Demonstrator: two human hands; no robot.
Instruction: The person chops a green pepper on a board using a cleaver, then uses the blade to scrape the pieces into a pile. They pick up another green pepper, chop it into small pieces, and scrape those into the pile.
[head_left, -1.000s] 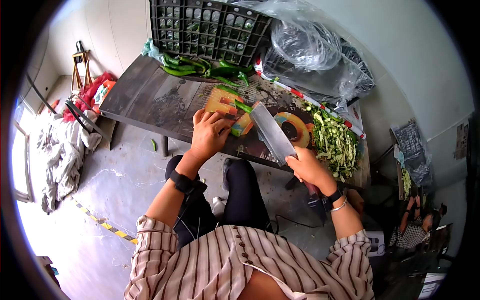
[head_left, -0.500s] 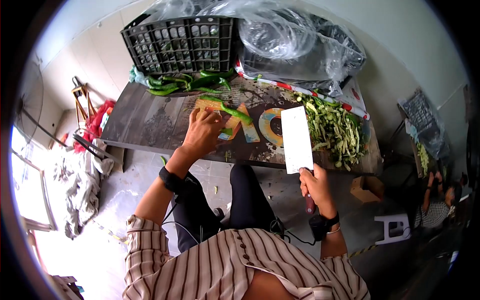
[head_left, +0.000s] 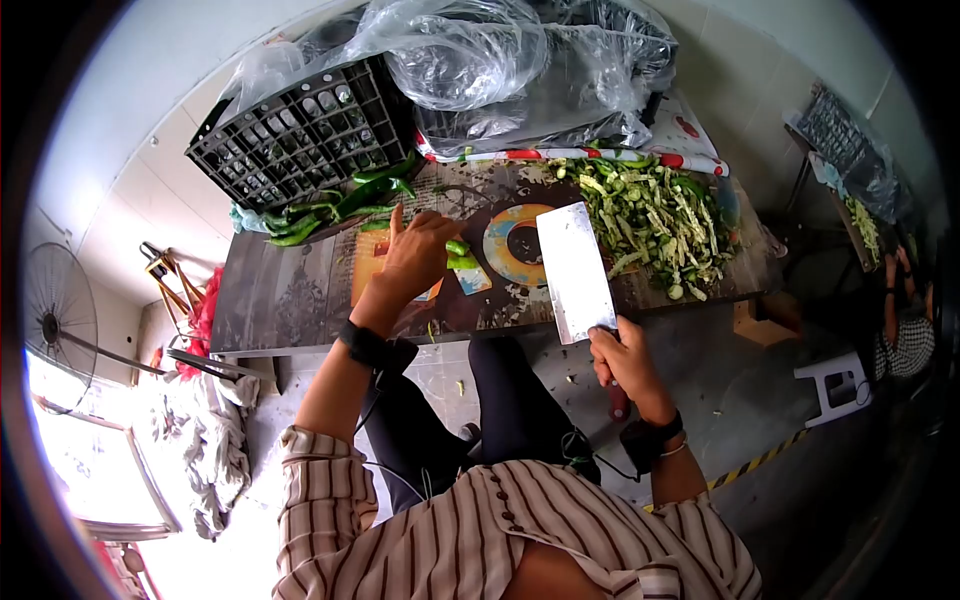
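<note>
My right hand [head_left: 630, 365] is closed around the dark red handle of a cleaver [head_left: 578, 275], its broad blade slanting up and left over the table's front edge. My left hand [head_left: 408, 258] is over the table with the index finger stretched out and the fingers apart. Beneath and beside it are a green chili pepper [head_left: 457, 247] and a green piece; the hand partly covers them. Whole green chili peppers [head_left: 345, 200] lie in a pile by the crate. Right of the blade spreads a heap of sliced peppers [head_left: 665, 225].
A black plastic crate [head_left: 300, 130] and a plastic-covered crate [head_left: 560, 80] stand along the table's back. A red-and-white strip [head_left: 540, 154] runs before them. A cardboard box [head_left: 768, 318] and white stool [head_left: 835, 388] are at right, near another person [head_left: 905, 335]. A fan [head_left: 60, 325] stands left.
The camera view has shifted and tilted. My left hand has moved over the green pepper, its index finger now extended. The cleaver stays in my right hand, about the same place.
</note>
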